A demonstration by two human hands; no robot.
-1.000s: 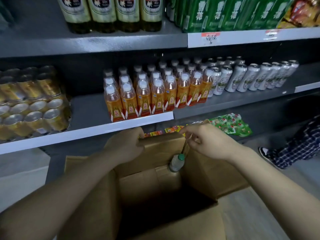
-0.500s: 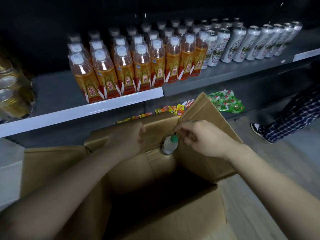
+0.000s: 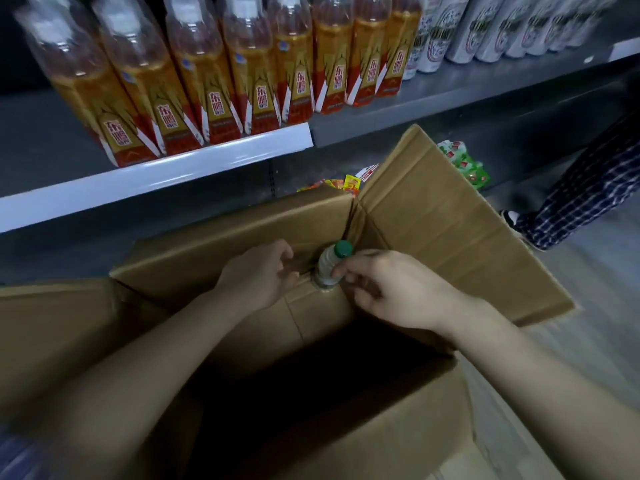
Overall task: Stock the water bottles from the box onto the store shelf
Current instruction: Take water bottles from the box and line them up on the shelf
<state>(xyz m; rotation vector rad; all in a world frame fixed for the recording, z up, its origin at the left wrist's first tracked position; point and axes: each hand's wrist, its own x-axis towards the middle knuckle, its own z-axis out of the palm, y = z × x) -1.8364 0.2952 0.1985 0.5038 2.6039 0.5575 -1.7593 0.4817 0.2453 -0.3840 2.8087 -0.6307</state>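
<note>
An open cardboard box (image 3: 436,230) stands on the floor below me, its inside dark. A clear water bottle (image 3: 327,268) with a green cap stands upright in the far corner, poking up past an inner flap. My right hand (image 3: 391,289) reaches in from the right, thumb and forefinger closing on the bottle just under the cap. My left hand (image 3: 259,271) is just left of the bottle, fingers curled on the inner flap by the far wall. The grey store shelf (image 3: 156,174) runs above the box.
Orange drink bottles (image 3: 221,109) fill the shelf's middle, with silver cans (image 3: 460,32) to their right. Green snack packets (image 3: 464,161) lie on the lower shelf behind the box. A person's checked trouser leg and shoe (image 3: 588,188) stand on the floor at right.
Both hands left the box's top flaps and dropped inside. The right hand came down onto the bottle's neck. My view tilted down and moved closer to the box.
</note>
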